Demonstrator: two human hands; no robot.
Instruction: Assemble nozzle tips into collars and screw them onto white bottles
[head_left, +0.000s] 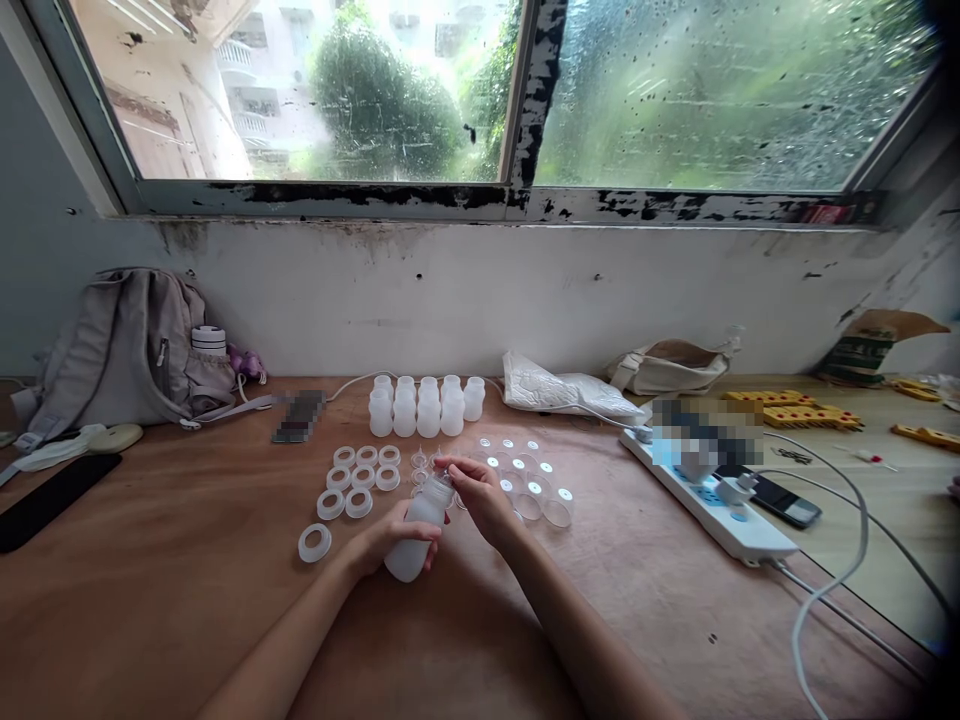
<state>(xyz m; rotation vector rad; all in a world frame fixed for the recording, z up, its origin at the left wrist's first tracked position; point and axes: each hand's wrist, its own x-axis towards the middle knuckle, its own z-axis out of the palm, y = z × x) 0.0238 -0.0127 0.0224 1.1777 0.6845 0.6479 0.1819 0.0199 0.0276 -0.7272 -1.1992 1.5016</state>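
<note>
My left hand [401, 535] is wrapped round a frosted white baby bottle [411, 545], tilted with its mouth up and to the right. My right hand [480, 490] is closed in a pinch at the bottle's mouth; what its fingertips hold is mostly hidden. Just behind the bottle stand clear bottle nipples [419, 461], partly covered by my hands. Left of them lie several white collar rings [331, 504], one apart at the front [314, 543]. To the right are several clear caps [557, 513] with white dots on top.
More frosted bottles [428, 408] stand in rows near the wall. A white plastic packet [566, 388] lies behind. At right are a power strip [712, 505] with cables and a phone [784, 500]. A backpack [139, 345] and a black flat object [56, 500] are at left.
</note>
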